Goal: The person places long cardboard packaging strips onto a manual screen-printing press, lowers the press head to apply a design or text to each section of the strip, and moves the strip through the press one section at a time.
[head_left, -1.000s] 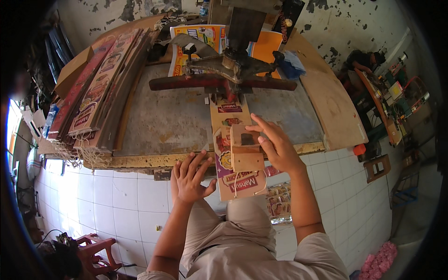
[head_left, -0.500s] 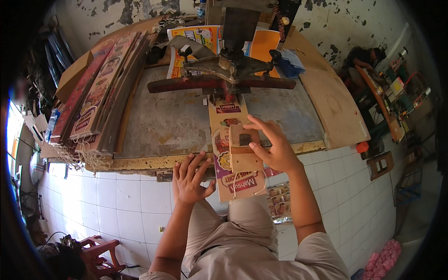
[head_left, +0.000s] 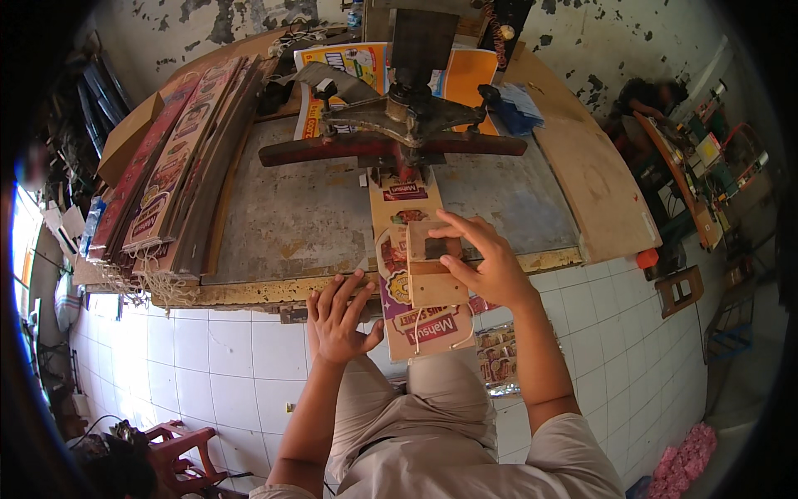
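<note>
A long printed cardboard strip (head_left: 428, 331) with white strings at its near end lies under the press and sticks out over the table's front edge toward my lap. On top of it sits a small stepped wooden block (head_left: 436, 289) with a dark square patch. My right hand (head_left: 492, 264) grips this block from the right, thumb and forefinger apart on its upper face; its other fingers are partly hidden. My left hand (head_left: 339, 320) rests at the table's front edge, left of the strip, fingers spread and holding nothing. The metal press (head_left: 407, 116) with a red crossbar stands over the strip's far end.
Stacks of printed strips with strings (head_left: 179, 166) lie on the table's left side. A brown board (head_left: 594, 183) covers its right side. Printed sheets (head_left: 474, 79) and a blue packet (head_left: 519, 116) lie behind the press. Another person (head_left: 652, 100) sits at the far right.
My right forefinger and thumb have shifted very slightly on the wooden block. The left hand, the strip and the press look the same; the whole view has moved a little.
</note>
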A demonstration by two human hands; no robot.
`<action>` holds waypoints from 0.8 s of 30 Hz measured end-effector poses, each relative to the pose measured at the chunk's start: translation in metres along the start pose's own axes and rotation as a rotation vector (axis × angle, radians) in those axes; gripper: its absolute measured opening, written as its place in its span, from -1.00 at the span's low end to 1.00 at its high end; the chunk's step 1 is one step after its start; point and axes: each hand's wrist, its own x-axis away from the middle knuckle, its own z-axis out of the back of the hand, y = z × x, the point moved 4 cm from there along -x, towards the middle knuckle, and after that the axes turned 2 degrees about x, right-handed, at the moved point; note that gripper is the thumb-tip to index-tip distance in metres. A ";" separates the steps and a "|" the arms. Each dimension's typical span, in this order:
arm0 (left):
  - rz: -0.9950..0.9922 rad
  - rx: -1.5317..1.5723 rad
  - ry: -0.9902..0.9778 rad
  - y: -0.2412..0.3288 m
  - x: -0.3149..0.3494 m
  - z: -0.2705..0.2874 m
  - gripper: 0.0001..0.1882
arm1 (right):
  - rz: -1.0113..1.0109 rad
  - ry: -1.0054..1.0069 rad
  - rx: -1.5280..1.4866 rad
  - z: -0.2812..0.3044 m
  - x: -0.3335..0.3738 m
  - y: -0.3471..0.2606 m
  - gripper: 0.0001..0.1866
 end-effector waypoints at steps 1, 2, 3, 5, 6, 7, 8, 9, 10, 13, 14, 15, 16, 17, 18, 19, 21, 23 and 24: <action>0.001 0.001 0.000 0.000 0.000 0.000 -0.36 | -0.006 0.000 -0.005 0.000 0.000 0.001 -0.19; -0.002 -0.002 0.001 0.000 0.000 0.000 -0.36 | 0.010 0.017 0.017 0.001 0.001 0.001 -0.17; -0.004 -0.005 0.003 0.000 0.000 0.000 -0.36 | 0.026 0.034 0.039 0.002 0.000 0.001 -0.15; -0.005 -0.006 0.003 0.000 0.000 0.000 -0.36 | 0.043 0.091 0.074 0.004 0.000 0.000 -0.09; -0.004 -0.005 0.002 0.000 0.000 0.000 -0.37 | 0.045 0.132 0.087 0.005 0.000 -0.002 -0.06; -0.003 -0.003 0.002 0.000 0.001 -0.001 -0.37 | 0.046 0.172 0.099 0.007 0.000 -0.002 -0.04; -0.003 -0.004 0.004 0.000 0.000 -0.001 -0.37 | 0.057 0.167 0.106 0.007 0.000 -0.002 -0.02; -0.003 -0.004 0.006 0.000 0.000 -0.001 -0.37 | 0.067 0.161 0.113 0.008 0.000 -0.001 0.00; -0.004 -0.005 0.008 0.000 0.000 -0.001 -0.37 | 0.077 0.155 0.120 0.008 0.000 0.000 0.02; -0.002 -0.009 0.005 -0.001 0.001 -0.002 -0.37 | 0.030 0.076 0.074 0.005 0.002 0.004 0.00; -0.003 -0.010 0.006 -0.001 0.001 -0.002 -0.37 | 0.031 0.074 0.082 0.005 0.002 0.004 0.00; -0.004 -0.011 0.007 -0.001 0.001 -0.002 -0.36 | 0.032 0.072 0.089 0.005 0.002 0.005 -0.01; -0.006 -0.012 0.008 0.000 0.001 -0.002 -0.36 | 0.033 0.070 0.097 0.005 0.002 0.005 -0.01; -0.003 -0.009 0.007 0.000 0.001 -0.002 -0.36 | 0.027 0.076 0.095 0.005 0.002 0.005 -0.03; 0.000 -0.006 0.005 0.000 0.001 -0.001 -0.36 | 0.020 0.081 0.094 0.005 0.002 0.004 -0.04; 0.002 -0.003 0.004 0.000 0.000 -0.001 -0.36 | 0.014 0.087 0.092 0.005 0.002 0.004 -0.05; -0.001 -0.003 0.009 0.000 0.000 -0.001 -0.36 | 0.016 0.085 0.084 0.005 0.002 0.004 -0.06; -0.002 -0.003 0.009 -0.001 0.001 -0.001 -0.36 | 0.028 0.079 0.083 0.005 0.002 0.006 -0.07; 0.000 -0.003 0.008 -0.001 0.001 -0.001 -0.36 | 0.040 0.074 0.085 0.005 0.002 0.007 -0.08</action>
